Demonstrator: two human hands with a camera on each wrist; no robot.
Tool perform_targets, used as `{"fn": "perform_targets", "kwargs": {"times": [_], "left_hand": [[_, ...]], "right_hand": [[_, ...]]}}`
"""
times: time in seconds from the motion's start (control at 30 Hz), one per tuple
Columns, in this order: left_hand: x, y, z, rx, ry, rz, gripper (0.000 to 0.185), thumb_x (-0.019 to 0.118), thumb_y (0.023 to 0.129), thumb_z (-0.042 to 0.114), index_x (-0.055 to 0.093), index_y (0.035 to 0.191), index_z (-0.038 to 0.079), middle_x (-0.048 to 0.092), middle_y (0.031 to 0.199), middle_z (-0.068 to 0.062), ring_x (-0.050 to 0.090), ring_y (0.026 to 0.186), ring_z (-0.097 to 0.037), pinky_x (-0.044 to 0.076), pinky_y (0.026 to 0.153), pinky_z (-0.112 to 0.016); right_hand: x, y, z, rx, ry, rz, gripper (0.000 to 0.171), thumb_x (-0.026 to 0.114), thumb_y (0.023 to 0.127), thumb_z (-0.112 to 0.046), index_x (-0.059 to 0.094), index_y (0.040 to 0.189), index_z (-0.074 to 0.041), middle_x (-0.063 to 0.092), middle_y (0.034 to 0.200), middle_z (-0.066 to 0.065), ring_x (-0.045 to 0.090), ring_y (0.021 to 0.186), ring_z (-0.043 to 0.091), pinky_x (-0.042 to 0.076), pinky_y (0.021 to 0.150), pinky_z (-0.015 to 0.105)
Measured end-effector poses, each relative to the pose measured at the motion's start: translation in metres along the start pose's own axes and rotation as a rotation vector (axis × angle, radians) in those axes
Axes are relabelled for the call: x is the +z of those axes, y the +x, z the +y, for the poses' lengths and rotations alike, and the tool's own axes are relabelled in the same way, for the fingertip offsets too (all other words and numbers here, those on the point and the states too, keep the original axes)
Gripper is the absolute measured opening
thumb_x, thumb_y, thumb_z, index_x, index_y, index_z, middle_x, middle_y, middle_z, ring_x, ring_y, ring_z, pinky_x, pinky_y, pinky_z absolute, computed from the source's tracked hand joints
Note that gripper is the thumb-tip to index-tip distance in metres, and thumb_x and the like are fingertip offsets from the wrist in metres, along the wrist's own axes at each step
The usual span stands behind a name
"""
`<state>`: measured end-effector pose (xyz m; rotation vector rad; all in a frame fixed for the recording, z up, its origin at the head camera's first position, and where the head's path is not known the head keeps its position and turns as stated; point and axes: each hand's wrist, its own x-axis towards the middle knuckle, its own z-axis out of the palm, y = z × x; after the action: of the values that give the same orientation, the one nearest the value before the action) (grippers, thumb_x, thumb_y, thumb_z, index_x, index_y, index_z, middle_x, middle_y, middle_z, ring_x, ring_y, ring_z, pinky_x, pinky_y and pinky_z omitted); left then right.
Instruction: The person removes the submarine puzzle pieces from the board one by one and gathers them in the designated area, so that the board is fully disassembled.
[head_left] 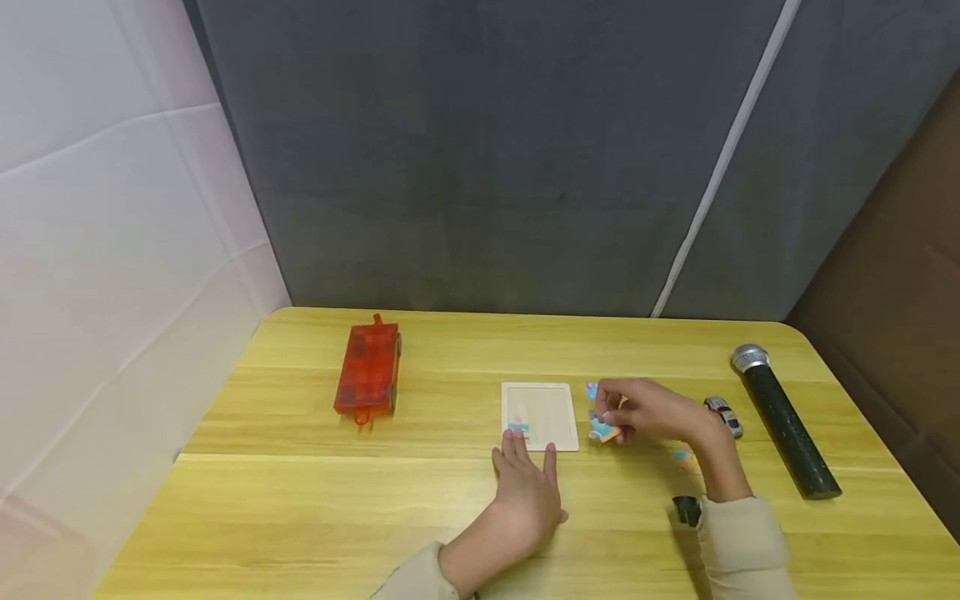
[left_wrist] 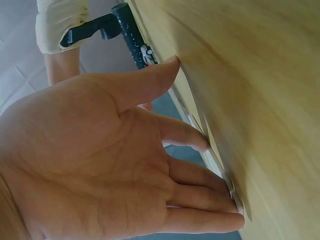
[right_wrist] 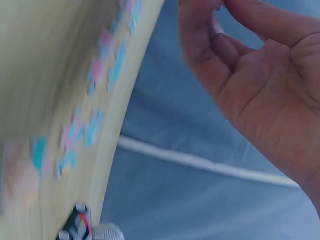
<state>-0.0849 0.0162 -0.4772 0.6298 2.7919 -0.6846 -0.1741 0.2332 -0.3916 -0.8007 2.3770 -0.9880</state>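
A pale square puzzle tray [head_left: 538, 387] lies mid-table with a small pink-and-teal puzzle piece [head_left: 518, 427] in its lower left corner. My left hand [head_left: 527, 500] has its fingers straight and spread, the fingertips at the tray's near edge; the left wrist view shows the palm side-on. To the right of the tray, my right hand [head_left: 651, 408] hovers with thumb and fingers brought together over blue-and-pink puzzle pieces [head_left: 602, 428]. Its fingertips reach the top border of the right wrist view, and I cannot tell whether a piece is pinched there. Several pieces [right_wrist: 98, 70] lie blurred below it.
At the left stands a translucent red toy cart [head_left: 367, 371]. A black microphone [head_left: 787, 429] with a silver head lies at the right, beside a small toy car [head_left: 723, 417]. More pieces [head_left: 686, 458] lie near my right wrist. A grey curtain [head_left: 480, 167] hangs behind the table.
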Motion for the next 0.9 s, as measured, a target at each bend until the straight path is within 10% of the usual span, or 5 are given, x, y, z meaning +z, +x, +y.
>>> {"fn": "perform_targets", "kwargs": {"times": [0.37,0.7,0.9], "left_hand": [[0.015,0.002,-0.004,0.045,0.021,0.078,0.089,0.040,0.104,0.080,0.039,0.172,0.023,0.049,0.162,-0.031,0.050,0.152,-0.049,0.056,0.114,-0.054],[0.012,-0.002,-0.005,0.047,0.042,0.107,0.088,0.040,0.104,0.080,0.040,0.172,0.023,0.051,0.161,-0.030,0.052,0.150,-0.048,0.057,0.112,-0.053],[0.013,0.000,-0.004,0.041,0.056,0.091,0.089,0.038,0.103,0.082,0.040,0.172,0.025,0.051,0.162,-0.028,0.051,0.151,-0.047,0.057,0.113,-0.052]], "right_hand": [[-0.011,-0.024,0.014,0.260,0.139,-0.107,0.012,0.061,0.098,0.015,0.060,0.101,0.003,0.052,0.077,0.002,0.042,0.063,0.016,0.039,0.060,0.028],[-0.001,-0.022,0.009,0.470,-0.103,0.012,0.020,0.069,0.094,0.017,0.060,0.090,-0.001,0.060,0.079,0.009,0.050,0.056,0.015,0.045,0.054,0.026],[0.003,-0.017,0.008,0.600,-0.169,0.026,0.016,0.071,0.096,0.013,0.063,0.110,0.011,0.063,0.097,0.020,0.046,0.064,0.019,0.042,0.059,0.027]]}}
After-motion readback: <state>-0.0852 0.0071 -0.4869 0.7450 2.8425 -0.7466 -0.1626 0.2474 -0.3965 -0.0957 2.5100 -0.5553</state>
